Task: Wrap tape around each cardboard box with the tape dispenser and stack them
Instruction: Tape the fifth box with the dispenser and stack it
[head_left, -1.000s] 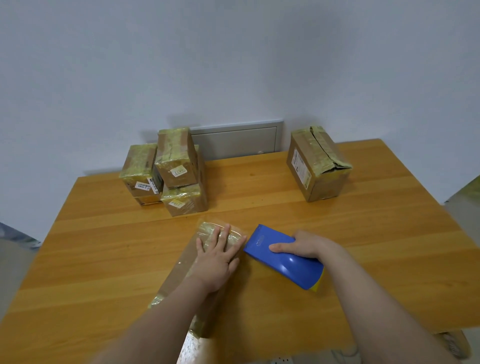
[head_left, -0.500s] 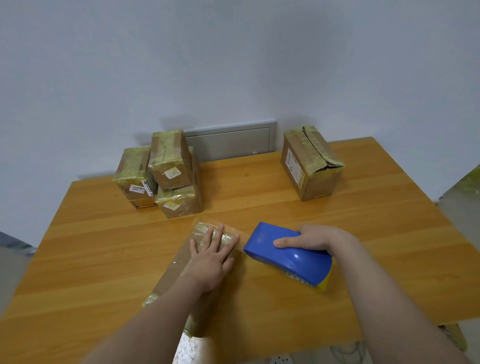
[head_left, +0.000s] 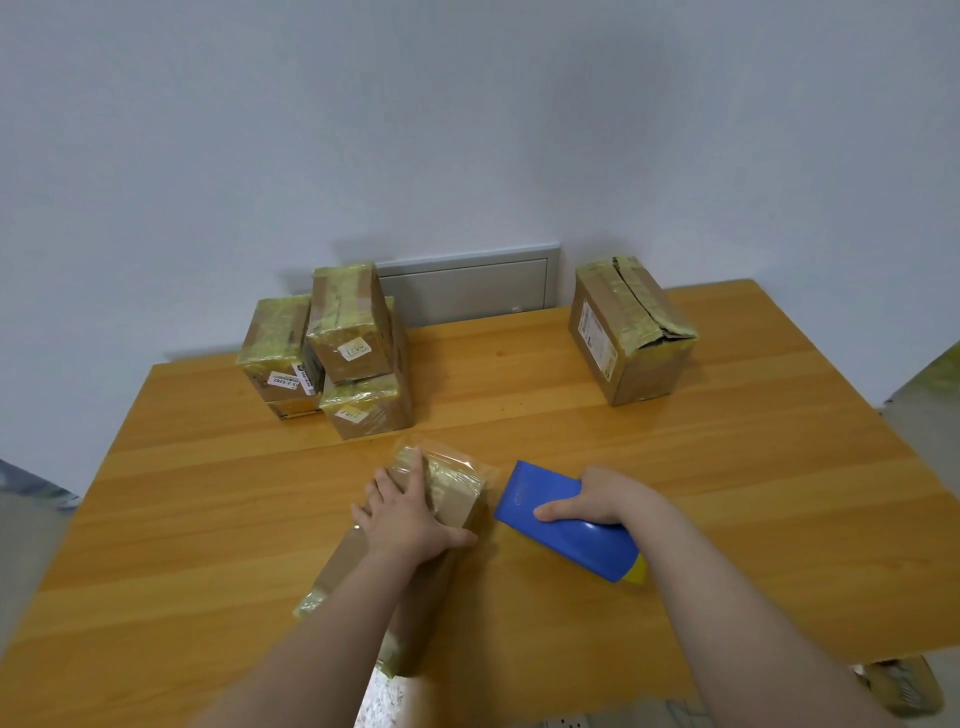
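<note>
White wall (head_left: 467, 130) behind, with a grey panel (head_left: 467, 288) low at the table's far edge.

1. Wooden table (head_left: 727, 493). It carries every item below.
2. Large box (head_left: 628, 338), far right, standing alone and well apart from the others. It has old yellowish tape on top, and its top seam is split and lifted. We judge it still to be wrapped and stacked.
3. Stack of three boxes (head_left: 350, 332), far left. Two sit on the table and one rests on top, tilted. All are banded in glossy yellowish tape and carry small white labels. We judge these wrapped and stacked.
4. Long box (head_left: 447, 488), near centre, running from mid-table back to the near edge. Clear and yellowish tape is crinkled round its far end, and more shows at the near end. The brown middle looks bare. We judge this to be the box in hand, partly wrapped.
5. Tape dispenser (head_left: 566, 535), blue with a yellow tip, just right of the long box. We cannot tell whether tape joins the two.
6. Left hand (head_left: 410, 514), laid flat on the long box, fingers fairly straight, thumb spread to the right, pressing it down.
7. Right hand (head_left: 602, 499), wrapped round the dispenser, apart from the left.
</note>
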